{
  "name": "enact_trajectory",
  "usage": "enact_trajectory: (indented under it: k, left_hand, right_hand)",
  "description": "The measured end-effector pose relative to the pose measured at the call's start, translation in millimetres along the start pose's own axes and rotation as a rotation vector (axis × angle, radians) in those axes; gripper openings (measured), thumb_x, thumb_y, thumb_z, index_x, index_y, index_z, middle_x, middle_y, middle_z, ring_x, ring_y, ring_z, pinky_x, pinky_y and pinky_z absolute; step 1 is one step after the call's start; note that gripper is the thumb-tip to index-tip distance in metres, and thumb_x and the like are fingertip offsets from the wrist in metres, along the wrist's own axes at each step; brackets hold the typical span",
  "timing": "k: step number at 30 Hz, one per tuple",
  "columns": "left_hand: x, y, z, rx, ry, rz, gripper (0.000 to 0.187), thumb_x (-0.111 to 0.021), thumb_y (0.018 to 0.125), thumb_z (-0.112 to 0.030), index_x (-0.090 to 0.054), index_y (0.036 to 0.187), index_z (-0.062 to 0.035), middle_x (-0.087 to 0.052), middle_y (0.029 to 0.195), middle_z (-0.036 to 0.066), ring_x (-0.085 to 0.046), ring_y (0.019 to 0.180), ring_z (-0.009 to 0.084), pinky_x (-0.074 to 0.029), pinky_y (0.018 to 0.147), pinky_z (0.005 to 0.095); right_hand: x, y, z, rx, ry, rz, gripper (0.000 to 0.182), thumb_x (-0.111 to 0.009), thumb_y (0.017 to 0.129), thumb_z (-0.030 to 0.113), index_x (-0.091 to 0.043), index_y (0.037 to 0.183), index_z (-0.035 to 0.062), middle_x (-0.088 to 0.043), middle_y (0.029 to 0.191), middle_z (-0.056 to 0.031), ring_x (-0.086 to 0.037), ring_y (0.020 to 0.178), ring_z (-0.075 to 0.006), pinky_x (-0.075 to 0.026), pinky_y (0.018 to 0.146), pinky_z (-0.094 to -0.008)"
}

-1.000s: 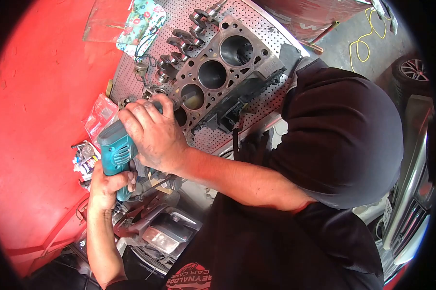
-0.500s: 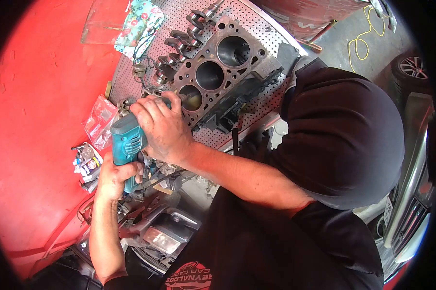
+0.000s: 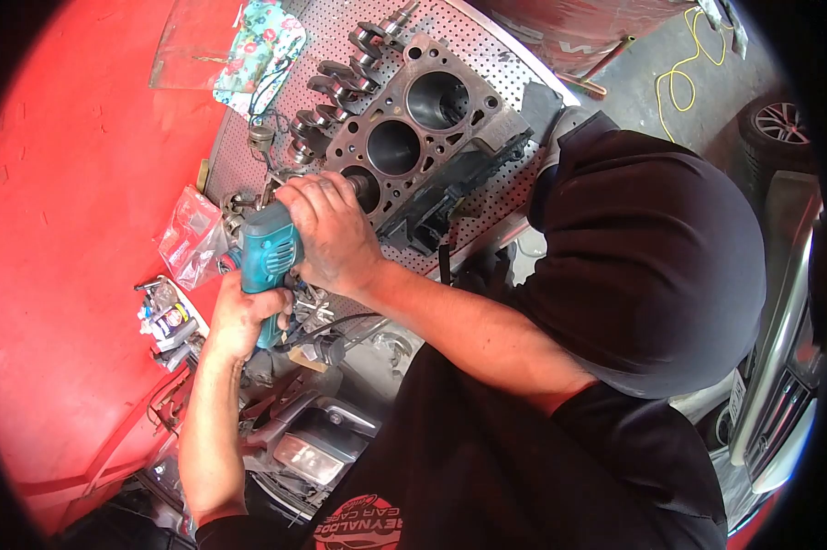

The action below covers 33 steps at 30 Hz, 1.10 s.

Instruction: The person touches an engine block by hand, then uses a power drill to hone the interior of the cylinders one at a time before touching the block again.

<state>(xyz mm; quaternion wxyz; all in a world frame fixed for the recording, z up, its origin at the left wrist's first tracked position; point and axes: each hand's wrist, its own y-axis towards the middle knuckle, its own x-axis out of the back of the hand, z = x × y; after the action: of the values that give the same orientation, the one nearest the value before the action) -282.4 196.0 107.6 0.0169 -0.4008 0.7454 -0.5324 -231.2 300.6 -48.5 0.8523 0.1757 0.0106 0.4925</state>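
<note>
My left hand (image 3: 241,316) wraps round the handle of a teal power drill (image 3: 271,252). My right hand (image 3: 336,229) is closed over the front of the same drill, with its fingers across the top. The drill's front end points to the nearest bore of an engine block (image 3: 423,137). A brownish metal piece shows at that bore beside my right fingers, but my hand hides where it joins the drill. Two more round bores lie open farther along the block. Next to the block rests a crankshaft (image 3: 340,82).
The block stands on a perforated metal bench top (image 3: 326,23). A piston (image 3: 261,139), a plastic bag (image 3: 193,234) and flowered cloth (image 3: 262,55) lie left of it. A large dark cloth-covered form (image 3: 652,266) fills the right side. A wheel (image 3: 780,124) and yellow cord (image 3: 675,78) are beyond.
The drill and both hands have shifted right and slightly up in the view. The nearest bore, yellowish inside earlier, now looks darker. Both hands keep their grip.
</note>
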Motion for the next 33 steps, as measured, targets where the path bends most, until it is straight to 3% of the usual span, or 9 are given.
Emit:
enact_trajectory:
  k: [7, 17, 33]
  left_hand:
    - [-6.9, 31.8, 18.0, -0.001, -0.005, 0.042, 0.028, -0.068, 0.075, -0.005, -0.070, 0.102, 0.0040, -0.067, 0.075, 0.007, -0.061, 0.058, 0.0155, -0.051, 0.057, 0.0299]
    - [-18.5, 55.3, 15.2, 0.033, 0.037, 0.065, 0.025, -0.069, 0.076, -0.005, -0.071, 0.099, 0.0035, -0.067, 0.075, 0.007, -0.062, 0.058, 0.0155, -0.050, 0.056, 0.0300]
    - [-13.1, 54.5, 19.4, 0.029, 0.029, 0.080, 0.024, -0.069, 0.077, -0.004, -0.070, 0.100, 0.0037, -0.066, 0.075, 0.006, -0.061, 0.057, 0.0146, -0.050, 0.056, 0.0294]
  right_hand:
    - [3.3, -6.4, -27.3, 0.002, 0.027, -0.032, 0.076, -0.081, 0.056, 0.004, -0.053, 0.126, 0.0005, -0.059, 0.122, -0.0195, -0.058, 0.120, -0.0408, -0.042, 0.110, -0.0514]
    - [3.1, -13.9, -51.7, -0.058, -0.016, 0.044, 0.095, -0.090, 0.049, 0.009, -0.048, 0.134, 0.0005, -0.056, 0.130, -0.0186, -0.054, 0.128, -0.0369, -0.034, 0.120, -0.0515]
    - [-2.5, -15.1, -49.9, -0.051, 0.018, -0.027, 0.086, -0.086, 0.051, 0.009, -0.050, 0.129, 0.0022, -0.056, 0.126, -0.0179, -0.055, 0.124, -0.0380, -0.035, 0.118, -0.0527]
